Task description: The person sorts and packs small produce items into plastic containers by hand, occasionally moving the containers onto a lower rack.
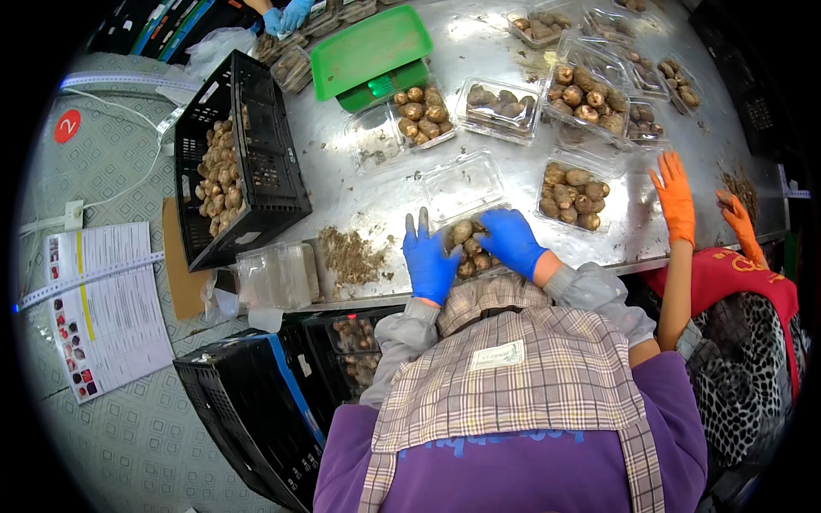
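Note:
My left hand [431,263], in a blue glove, is at the left side of a clear plastic clamshell box of small taro corms [473,251]. Its fingers are spread, and the thumb is close to the corms. From the right, my right hand [515,242], also blue-gloved, reaches over the same box with its fingertips on the corms; whether it grips one is hidden. The box's clear lid [465,186] lies folded back, away from me. Another open box of corms [573,197] stands to the right, and one more [423,117] sits before a green scale [373,51].
A black crate of corms [240,160] stands tilted at left, near stacked empty clamshells [276,276] and a soil heap [349,256]. Filled boxes [587,96] crowd the back right. A co-worker's orange-gloved hands [675,199] are at right; another person's light-blue gloves [288,16] are at the top.

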A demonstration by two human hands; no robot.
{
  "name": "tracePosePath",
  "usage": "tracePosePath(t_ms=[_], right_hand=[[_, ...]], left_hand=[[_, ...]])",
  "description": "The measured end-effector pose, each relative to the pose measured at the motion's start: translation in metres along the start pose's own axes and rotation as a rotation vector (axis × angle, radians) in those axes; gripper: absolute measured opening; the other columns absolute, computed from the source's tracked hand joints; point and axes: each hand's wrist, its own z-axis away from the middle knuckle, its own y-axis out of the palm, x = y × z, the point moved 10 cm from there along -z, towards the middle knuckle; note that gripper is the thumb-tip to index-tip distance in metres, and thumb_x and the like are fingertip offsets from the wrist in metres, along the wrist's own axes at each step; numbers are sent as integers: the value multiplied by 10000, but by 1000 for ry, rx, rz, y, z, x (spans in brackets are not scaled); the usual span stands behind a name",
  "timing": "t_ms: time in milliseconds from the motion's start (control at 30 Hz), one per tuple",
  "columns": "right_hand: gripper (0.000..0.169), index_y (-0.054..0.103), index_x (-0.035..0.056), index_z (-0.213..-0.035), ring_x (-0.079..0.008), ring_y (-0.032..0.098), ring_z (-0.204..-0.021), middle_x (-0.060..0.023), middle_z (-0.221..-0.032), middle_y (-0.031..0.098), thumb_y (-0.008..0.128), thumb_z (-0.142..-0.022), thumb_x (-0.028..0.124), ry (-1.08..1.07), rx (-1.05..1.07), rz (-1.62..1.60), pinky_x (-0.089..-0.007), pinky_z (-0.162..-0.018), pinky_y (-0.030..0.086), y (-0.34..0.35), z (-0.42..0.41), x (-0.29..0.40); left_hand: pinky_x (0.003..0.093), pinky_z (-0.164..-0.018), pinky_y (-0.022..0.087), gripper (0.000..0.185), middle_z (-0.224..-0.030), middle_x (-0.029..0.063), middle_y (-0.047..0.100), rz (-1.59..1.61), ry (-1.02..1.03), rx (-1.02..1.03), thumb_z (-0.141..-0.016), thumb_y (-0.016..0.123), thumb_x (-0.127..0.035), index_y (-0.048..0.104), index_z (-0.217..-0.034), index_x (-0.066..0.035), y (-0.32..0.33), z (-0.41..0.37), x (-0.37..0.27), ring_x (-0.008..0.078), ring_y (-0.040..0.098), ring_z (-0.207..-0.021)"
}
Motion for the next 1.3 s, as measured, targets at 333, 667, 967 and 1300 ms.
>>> tracePosePath(t_ms=[333, 667, 967, 1300], right_hand=[[319, 710, 43, -1080, -346, 658, -949, -180, -1021, 684, 656, -856, 264, 60, 122, -306, -432, -859, 518, 16, -11, 7], [269, 746, 31, -1067, -138, 685, -819, -70, -952, 743, 711, -879, 220, 281, 73, -1035, -270, -753, 540, -38, 12, 20], [272, 778, 114, -994, -252, 709, -768, -120, -884, 734, 750, -805, 308, 284, -24, -603, -337, -722, 551, -54, 20, 18], [233, 740, 58, -845, -223, 660, -686, -104, -791, 696, 730, -821, 290, 269, -246, -677, -327, -671, 520, -81, 17, 1]], left_hand=[[499, -1123, 344, 454, -1500, 234, 421, 41, -40, -6, -837, 748, -305, 699, -1214, -58, 20, 2, 16, 439, 335, -1406], [304, -928, 510, 507, -1175, 114, 678, 1251, -431, 163, -967, 667, -224, 544, -1388, 32, 6, 23, 1, 176, 640, -1049], [296, -836, 527, 528, -1053, 103, 714, 665, -200, 3, -850, 769, -126, 616, -1352, -62, -33, 12, -24, 139, 655, -932], [323, -899, 507, 484, -1163, 108, 675, 732, -203, 64, -896, 724, -145, 601, -1347, -23, -23, 13, -33, 172, 645, -986]])
